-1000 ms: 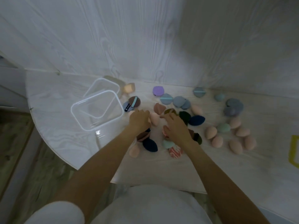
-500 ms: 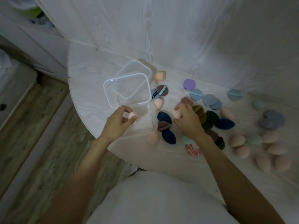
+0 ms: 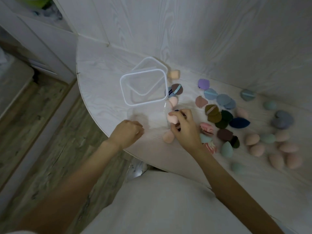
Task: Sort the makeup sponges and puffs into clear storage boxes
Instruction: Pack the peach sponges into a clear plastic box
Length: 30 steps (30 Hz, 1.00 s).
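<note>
Mid-frame, the right hand holds a pink sponge in its grip below the clear box. The left hand is fisted and empty on the worktop.

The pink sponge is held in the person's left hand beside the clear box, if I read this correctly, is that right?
Not quite. The pink sponge is held in the right hand, not the left, beside the clear box. The head view shows the left hand curled near the table edge, with nothing visible in it.
</note>
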Motion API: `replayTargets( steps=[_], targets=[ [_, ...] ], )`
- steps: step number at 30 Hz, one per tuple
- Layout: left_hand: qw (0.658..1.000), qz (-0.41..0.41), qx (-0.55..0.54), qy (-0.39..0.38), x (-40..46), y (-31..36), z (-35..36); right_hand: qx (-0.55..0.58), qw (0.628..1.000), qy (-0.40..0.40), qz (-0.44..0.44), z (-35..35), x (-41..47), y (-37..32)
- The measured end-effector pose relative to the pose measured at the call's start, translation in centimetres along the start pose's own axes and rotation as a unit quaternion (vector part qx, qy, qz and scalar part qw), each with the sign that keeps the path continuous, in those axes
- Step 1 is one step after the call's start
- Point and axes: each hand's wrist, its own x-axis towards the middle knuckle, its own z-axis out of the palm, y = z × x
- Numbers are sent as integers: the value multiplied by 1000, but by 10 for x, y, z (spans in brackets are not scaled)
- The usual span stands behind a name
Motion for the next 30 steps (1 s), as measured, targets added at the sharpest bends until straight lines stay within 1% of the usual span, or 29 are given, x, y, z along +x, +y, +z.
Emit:
replayTargets(
  steps=[3, 5, 9, 11, 13, 15, 17, 18, 19, 20, 21, 22, 23, 24, 25, 26, 28, 29, 30],
  targets=[
    [999, -22, 41, -17, -15, 0, 7, -12, 998, -63, 8, 8, 7, -15],
    [998, -14, 62, -22, -20, -4, 12, -18, 993, -118, 18, 18, 16, -26],
    [996, 12, 34, 78, -19, -6, 17, -101, 967, -233, 24, 48, 32, -39],
    [996, 9, 25, 87, -15, -6, 18, -132, 959, -247, 48, 57, 37, -40],
    [996, -5, 15, 92, -11, -5, 20, -177, 952, -241, 62, 62, 41, -42],
    [997, -33, 15, 74, -7, -1, 21, -205, 944, -249, 71, 66, 44, -45],
    [996, -62, 35, 57, -5, 4, 21, -197, 935, -284, 76, 66, 45, -50],
    [995, -72, 44, 59, -5, 6, 21, -172, 935, -298, 82, 62, 44, -51],
    [994, -75, 52, 66, -5, 8, 20, -134, 941, -296, 89, 55, 43, -50],
    [993, -76, 55, 75, -6, 7, 21, -100, 953, -269, 93, 46, 43, -49],
    [992, -73, 56, 89, -6, 6, 23, -83, 972, -201, 92, 35, 45, -44],
    [991, -69, 60, 100, -7, 4, 24, -90, 987, -102, 88, 22, 48, -38],
    [990, -67, 65, 108, -7, 2, 25, -109, 990, -15, 84, 11, 53, -28],
    [989, -66, 67, 116, -7, 2, 24, -133, 988, 28, 77, 2, 62, -14],
    [988, -63, 69, 121, -6, 2, 24, -160, 985, 20, 67, -3, 71, 2],
    [988, -61, 70, 122, -6, 2, 23, -180, 982, -22, 50, -3, 81, 18],
    [986, -68, 69, 134, -4, 3, 23, -193, 972, -134, -7, 1, 96, 40],
    [985, -77, 66, 140, -2, 3, 22, -205, 961, -181, -35, 3, 100, 46],
    [984, -86, 62, 142, 0, 4, 21, -227, 949, -212, -57, 6, 105, 51]
  ],
)
